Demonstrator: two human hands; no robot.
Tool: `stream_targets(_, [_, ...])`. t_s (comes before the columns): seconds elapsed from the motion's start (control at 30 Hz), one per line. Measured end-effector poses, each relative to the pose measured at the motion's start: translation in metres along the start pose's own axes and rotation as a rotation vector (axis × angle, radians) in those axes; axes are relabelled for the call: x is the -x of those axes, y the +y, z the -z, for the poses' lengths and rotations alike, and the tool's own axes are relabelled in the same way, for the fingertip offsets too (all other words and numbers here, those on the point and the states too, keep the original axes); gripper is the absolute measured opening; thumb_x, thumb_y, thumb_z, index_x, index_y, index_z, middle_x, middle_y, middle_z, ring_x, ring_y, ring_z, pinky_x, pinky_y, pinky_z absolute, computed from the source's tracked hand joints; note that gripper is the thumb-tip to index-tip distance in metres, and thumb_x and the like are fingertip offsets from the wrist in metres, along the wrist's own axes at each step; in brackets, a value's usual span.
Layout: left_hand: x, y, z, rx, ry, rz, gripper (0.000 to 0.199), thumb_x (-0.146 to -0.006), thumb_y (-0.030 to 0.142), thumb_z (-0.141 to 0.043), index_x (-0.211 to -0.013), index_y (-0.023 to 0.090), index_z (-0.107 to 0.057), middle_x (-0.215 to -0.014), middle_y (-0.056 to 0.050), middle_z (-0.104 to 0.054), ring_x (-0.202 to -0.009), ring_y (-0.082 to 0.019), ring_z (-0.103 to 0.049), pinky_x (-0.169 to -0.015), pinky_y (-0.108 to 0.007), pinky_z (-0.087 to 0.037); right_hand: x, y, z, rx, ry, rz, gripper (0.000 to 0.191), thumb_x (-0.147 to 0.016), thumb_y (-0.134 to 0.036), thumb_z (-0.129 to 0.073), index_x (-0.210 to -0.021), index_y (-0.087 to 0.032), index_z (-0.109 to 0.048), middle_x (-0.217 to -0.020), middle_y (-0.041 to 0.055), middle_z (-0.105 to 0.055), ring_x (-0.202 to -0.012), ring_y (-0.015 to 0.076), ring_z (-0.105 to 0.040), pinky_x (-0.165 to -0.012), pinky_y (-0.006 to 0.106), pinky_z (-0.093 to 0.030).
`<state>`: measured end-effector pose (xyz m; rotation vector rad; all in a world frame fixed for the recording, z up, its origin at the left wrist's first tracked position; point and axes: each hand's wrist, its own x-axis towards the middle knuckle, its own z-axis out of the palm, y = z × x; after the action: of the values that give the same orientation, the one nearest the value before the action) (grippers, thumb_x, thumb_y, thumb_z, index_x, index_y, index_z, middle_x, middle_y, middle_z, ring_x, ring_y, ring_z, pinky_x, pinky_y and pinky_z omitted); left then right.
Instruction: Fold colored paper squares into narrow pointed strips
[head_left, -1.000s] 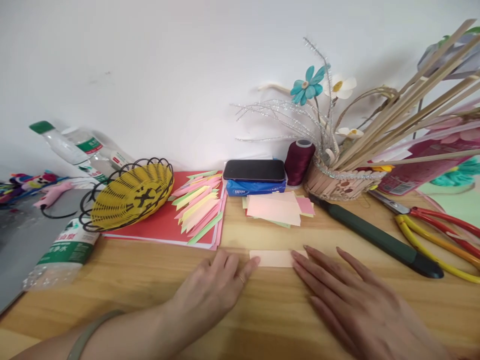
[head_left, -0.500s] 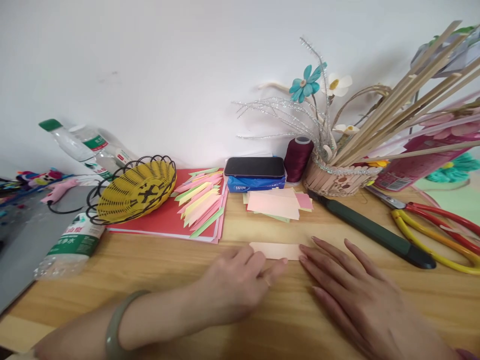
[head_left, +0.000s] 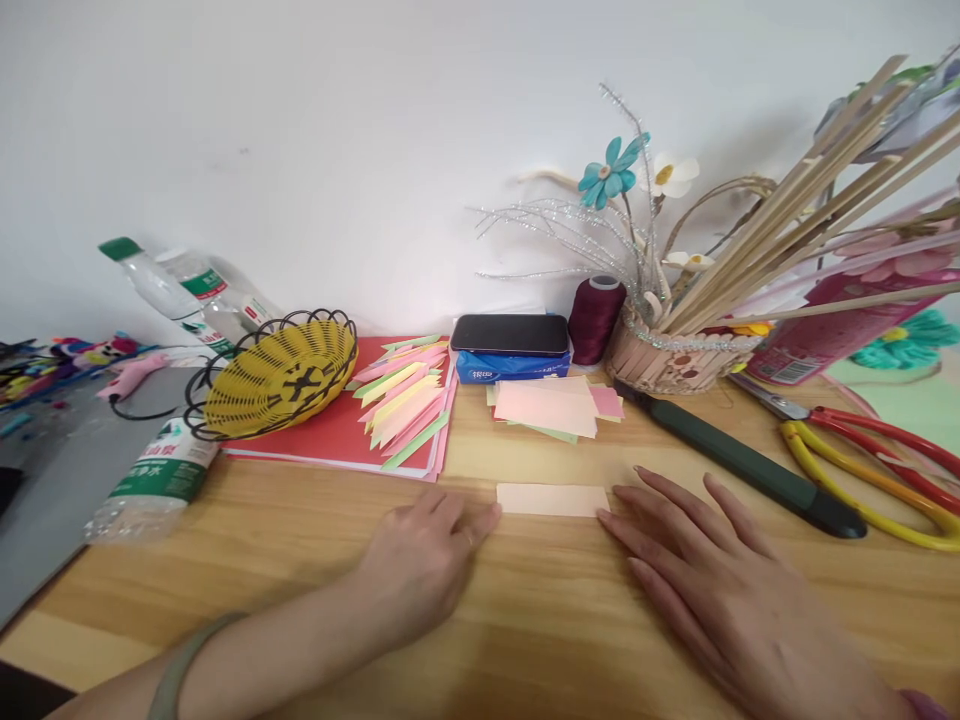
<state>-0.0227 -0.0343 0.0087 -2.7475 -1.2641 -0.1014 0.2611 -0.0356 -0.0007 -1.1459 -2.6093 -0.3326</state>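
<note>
A narrow pale-peach strip of folded paper (head_left: 553, 500) lies flat on the wooden table, lengthwise from left to right. At its left end is my left hand (head_left: 420, 560), its fingers curled in and one digit stretched out to the paper's corner; nothing shows inside the curled fingers. My right hand (head_left: 720, 580) rests flat with fingers spread, one fingertip touching the strip's lower right corner. Behind the strip sits a small stack of coloured paper slips (head_left: 551, 405), peach on top. To the left, several folded paper strips (head_left: 405, 400) in pink, yellow and green lie on red sheets (head_left: 300, 435).
A yellow woven basket (head_left: 281, 385) and a plastic bottle (head_left: 161, 470) are on the left. A phone (head_left: 510, 335) tops a blue pack (head_left: 514, 367) beside a maroon thread spool (head_left: 597, 320). Right: a dark green-handled tool (head_left: 750, 460), scissors (head_left: 870, 450) and a flower basket (head_left: 675, 355).
My left hand has slid left along the strip to its left end, uncovering the paper. My right hand has shifted slightly, showing more of the right end.
</note>
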Motion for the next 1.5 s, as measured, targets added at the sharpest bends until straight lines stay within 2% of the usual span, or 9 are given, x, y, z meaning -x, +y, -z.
stream_targets(0.33, [-0.022, 0.003, 0.008, 0.031, 0.336, -0.104, 0.022, -0.084, 0.011, -0.04, -0.081, 0.015, -0.061, -0.071, -0.004, -0.056, -0.067, -0.016, -0.05, -0.056, -0.025, -0.043, -0.012, 0.003, 0.0, -0.057, 0.086, 0.101, 0.027, -0.091, -0.023, -0.039, -0.102, -0.016, -0.063, -0.109, 0.0086, -0.064, -0.104, 0.0218, -0.056, -0.089, 0.041, -0.044])
stream_targets(0.43, [-0.036, 0.011, 0.003, 0.076, 0.207, -0.19, 0.026, -0.089, 0.024, -0.044, -0.108, 0.011, -0.055, -0.098, -0.01, -0.059, -0.089, -0.022, -0.053, -0.073, -0.034, -0.047, -0.022, 0.004, 0.0, -0.106, 0.065, 0.124, 0.029, -0.092, -0.016, -0.035, -0.094, -0.012, -0.063, -0.091, 0.011, -0.067, -0.085, 0.0215, -0.061, -0.074, 0.038, -0.049])
stream_targets(0.6, [-0.054, 0.014, -0.011, 0.283, 0.047, -0.13, 0.016, -0.087, 0.009, -0.044, -0.089, 0.012, -0.059, -0.087, -0.009, -0.063, -0.087, -0.019, -0.057, -0.075, -0.031, -0.047, -0.037, 0.01, -0.001, -0.298, -0.007, 0.089, 0.03, -0.091, -0.017, -0.034, -0.097, -0.015, -0.063, -0.081, 0.0096, -0.065, -0.074, 0.0211, -0.06, -0.065, 0.037, -0.049])
stream_targets(0.8, [-0.065, 0.005, 0.006, 0.714, 0.003, 0.202, 0.018, -0.086, 0.022, -0.043, -0.087, 0.014, -0.059, -0.074, -0.003, -0.065, -0.065, -0.013, -0.06, -0.06, -0.022, -0.048, -0.049, 0.014, 0.008, -0.655, -0.059, -0.216, 0.029, -0.092, -0.036, -0.037, -0.095, -0.019, -0.061, -0.088, 0.0046, -0.066, -0.079, 0.0159, -0.061, -0.068, 0.027, -0.051])
stream_targets(0.97, [-0.069, 0.0, 0.012, 1.2, -0.131, 0.278, 0.028, -0.088, 0.033, -0.041, -0.09, 0.011, -0.058, -0.071, -0.002, -0.064, -0.058, -0.01, -0.061, -0.053, -0.019, -0.049, -0.051, 0.016, 0.018, -0.906, -0.161, -0.457, 0.043, -0.087, -0.052, -0.038, -0.073, -0.019, -0.062, -0.067, 0.0007, -0.065, -0.062, 0.0147, -0.061, -0.053, 0.023, -0.049])
stream_targets(1.17, [-0.071, -0.005, 0.007, 1.485, -0.153, 0.388, 0.036, -0.075, 0.036, -0.06, -0.099, 0.009, -0.059, -0.068, -0.002, -0.062, -0.055, -0.009, -0.059, -0.053, -0.02, -0.047, -0.045, 0.023, 0.014, -0.985, -0.145, -0.59, 0.046, -0.084, -0.056, -0.04, -0.081, -0.018, -0.065, -0.067, 0.0032, -0.067, -0.06, 0.0165, -0.062, -0.053, 0.025, -0.05])
stream_targets(1.33, [-0.072, -0.006, 0.01, 1.546, -0.113, 0.453, 0.026, -0.068, 0.029, -0.066, -0.085, 0.01, -0.062, -0.061, 0.0, -0.061, -0.053, -0.008, -0.056, -0.054, -0.019, -0.044, -0.036, 0.019, 0.012, -0.691, 0.092, -0.351, 0.044, -0.079, -0.049, -0.055, -0.113, -0.02, -0.056, -0.107, 0.0093, -0.065, -0.092, 0.022, -0.062, -0.077, 0.035, -0.052])
stream_targets(1.4, [-0.075, -0.005, 0.014, 1.571, -0.112, 0.456, 0.026, -0.066, 0.028, -0.067, -0.084, 0.01, -0.062, -0.059, 0.0, -0.06, -0.052, -0.008, -0.056, -0.053, -0.019, -0.044, -0.033, 0.015, 0.011, -0.564, 0.11, -0.201, 0.037, -0.08, -0.04, -0.057, -0.112, -0.022, -0.056, -0.103, 0.0077, -0.066, -0.09, 0.0205, -0.063, -0.076, 0.033, -0.052])
stream_targets(1.5, [-0.079, -0.001, 0.019, 1.62, -0.084, 0.452, 0.029, -0.068, 0.03, -0.067, -0.086, 0.009, -0.061, -0.058, 0.001, -0.058, -0.049, -0.008, -0.053, -0.051, -0.019, -0.043, -0.032, 0.009, 0.009, -0.605, 0.057, -0.248, 0.026, -0.086, -0.034, -0.049, -0.107, -0.023, -0.058, -0.093, 0.0042, -0.069, -0.079, 0.0177, -0.065, -0.069, 0.029, -0.053])
